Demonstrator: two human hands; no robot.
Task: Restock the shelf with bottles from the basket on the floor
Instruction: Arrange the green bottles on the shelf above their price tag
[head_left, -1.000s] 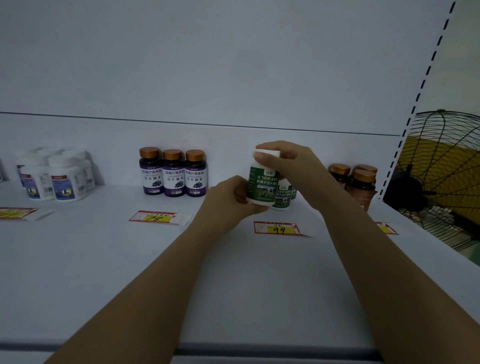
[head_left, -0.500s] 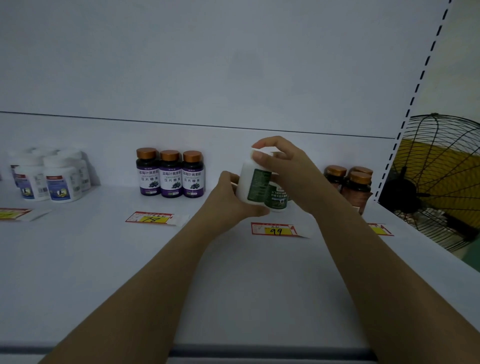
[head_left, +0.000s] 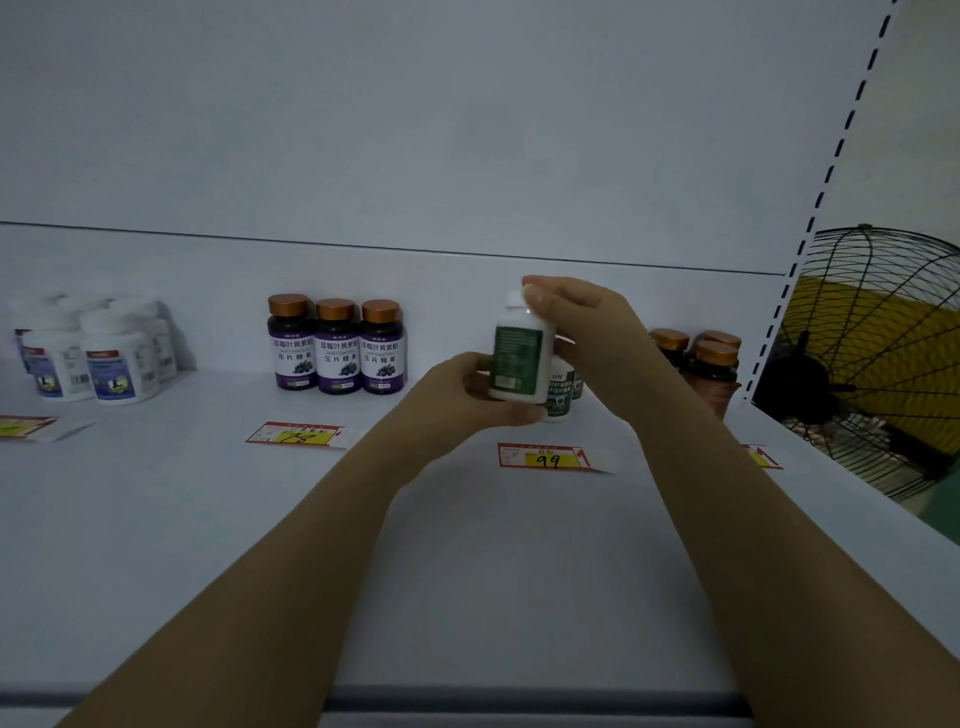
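Head view, nearest first: two bare forearms reach over the front edge of the white shelf (head_left: 467, 597), whose deck lies below both hands. Just short of the hands, and lower, a red and yellow price tag marked 99 (head_left: 545, 458) lies flat on the shelf, probably marking the row being filled.

The left hand (head_left: 462, 397) has its fingers and thumb curled round the lower body of a white bottle (head_left: 517, 358) with a green label. The right hand (head_left: 587, 332) closes its fingertips on the cap and shoulder from the other side. Held between them, the bottle is upright and clear of the shelf. Its label shows a side panel of fine print, not the front, so the two-handed hold looks meant for turning it face-out before setting it down.

Directly behind the held bottle, partly hidden by the right hand, matching green-labelled bottles (head_left: 563, 397) stand on the shelf with their fronts outward; that is likely the destination. Farther left of the left hand stand three purple-labelled bottles (head_left: 335, 348). Beyond the right wrist are brown bottles (head_left: 714, 364). The basket is out of sight.
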